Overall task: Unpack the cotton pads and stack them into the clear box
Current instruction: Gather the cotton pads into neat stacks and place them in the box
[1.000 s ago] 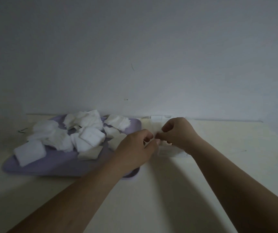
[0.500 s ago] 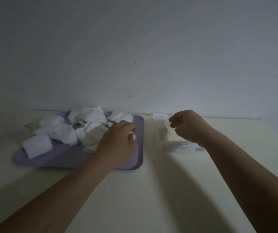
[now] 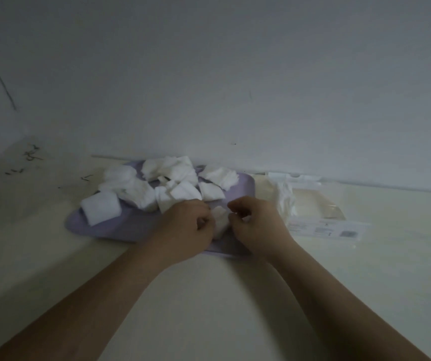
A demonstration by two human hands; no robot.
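A heap of loose white cotton pads [image 3: 157,186] lies on a purple tray [image 3: 105,226] at the back left of the table. My left hand [image 3: 187,227] and my right hand [image 3: 257,226] meet over the tray's right end. Between them is one white cotton pad [image 3: 220,220]. Both hands have curled fingers and pinch that pad, the left at its left edge and the right at its right edge. To the right lies a clear plastic pack [image 3: 316,212] with white pads at its open left end. I see no clear box.
The cream table [image 3: 235,295] ends at a pale wall [image 3: 235,87] just behind the tray and pack. Small dark scraps [image 3: 30,155] lie at the far left corner.
My right hand has come left from the pack to the tray's right end. My left hand has drawn a pad toward me, and both hands now hold it. The camera view has shifted to the left.
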